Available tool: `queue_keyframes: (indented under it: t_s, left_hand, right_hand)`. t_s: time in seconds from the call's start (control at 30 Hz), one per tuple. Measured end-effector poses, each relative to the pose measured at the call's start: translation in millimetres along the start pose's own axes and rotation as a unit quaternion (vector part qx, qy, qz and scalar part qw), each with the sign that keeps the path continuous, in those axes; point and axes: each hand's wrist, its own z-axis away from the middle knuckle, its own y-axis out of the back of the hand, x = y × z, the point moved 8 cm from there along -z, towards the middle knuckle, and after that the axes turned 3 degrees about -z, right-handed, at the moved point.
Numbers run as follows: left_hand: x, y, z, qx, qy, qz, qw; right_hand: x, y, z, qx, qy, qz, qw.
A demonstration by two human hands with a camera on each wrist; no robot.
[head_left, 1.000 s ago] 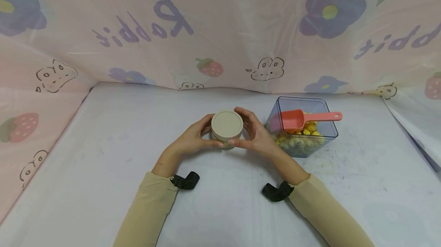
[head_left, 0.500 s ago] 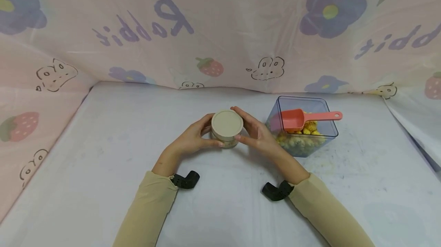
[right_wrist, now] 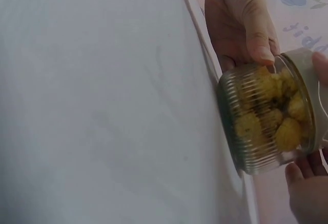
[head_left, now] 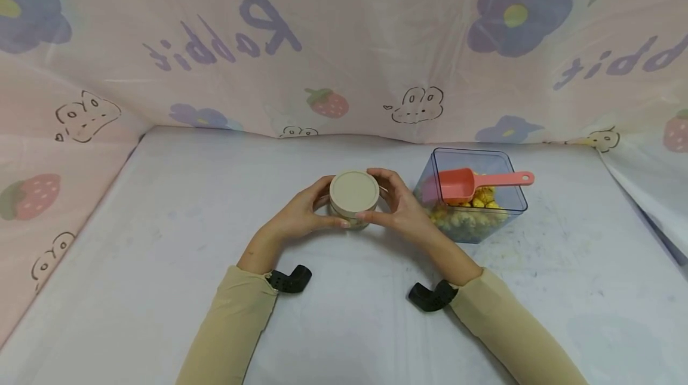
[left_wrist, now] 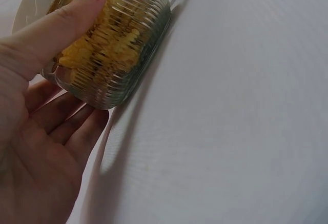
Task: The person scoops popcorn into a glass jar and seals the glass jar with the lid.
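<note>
A small ribbed glass jar [head_left: 352, 218] [left_wrist: 115, 49] [right_wrist: 259, 116] of yellow snack pieces stands on the table, capped with a beige round lid [head_left: 354, 192]. My left hand [head_left: 301, 215] grips the jar's body from the left, thumb across the front. My right hand [head_left: 395, 206] curls round the lid from the right, thumb on its near edge. In the left wrist view my left thumb [left_wrist: 56, 24] lies along the ribbed glass. The right wrist view shows the lid [right_wrist: 312, 96] at the jar's end.
A clear square container [head_left: 473, 194] with yellow snack pieces stands just right of my right hand; a pink scoop [head_left: 473, 183] lies in it, handle pointing right. The table [head_left: 161, 224] is pale grey. A pink printed cloth [head_left: 344, 45] hangs behind and along both sides.
My right hand's fingers have shifted around the lid, thumb moving along its near edge. The jar and my left hand have stayed in place.
</note>
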Motion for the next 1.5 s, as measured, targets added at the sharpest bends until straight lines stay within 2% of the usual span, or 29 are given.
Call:
queue_keyframes:
  t_s: [0.27,0.5,0.67,0.8,1.13,1.27,1.5]
  left_hand:
    - [-3.1,0.9,0.3,0.002,0.013,-0.004,0.9999]
    - [-3.0,1.5,0.3,0.003,0.012,-0.004,0.9999]
    - [-2.2,1.9,0.1,0.002,0.009,-0.001,1.0]
    - [-2.7,1.6,-0.2,0.001,0.008,-0.003,1.0]
    - [-3.7,0.6,0.4,0.002,0.013,0.0,0.9999]
    - [-3.7,0.0,0.5,0.001,0.007,0.002,1.0]
    - [-4.1,0.0,-0.8,0.003,0.006,0.003,1.0]
  right_hand:
    - [-5.6,-2.6,1.8,-0.046,0.035,-0.024,0.998]
    - [-4.8,-4.0,3.4,-0.071,0.041,-0.026,0.996]
    - [-5.6,-3.8,3.6,-0.062,0.038,-0.021,0.997]
    - [-4.6,-2.6,3.3,-0.038,0.027,-0.01,0.999]
    - [2.0,-0.3,1.0,0.011,-0.002,0.061,0.998]
    - [0.8,-0.7,2.0,0.008,0.004,0.063,0.998]
    - [-9.1,-2.2,3.7,-0.04,0.051,-0.004,0.998]
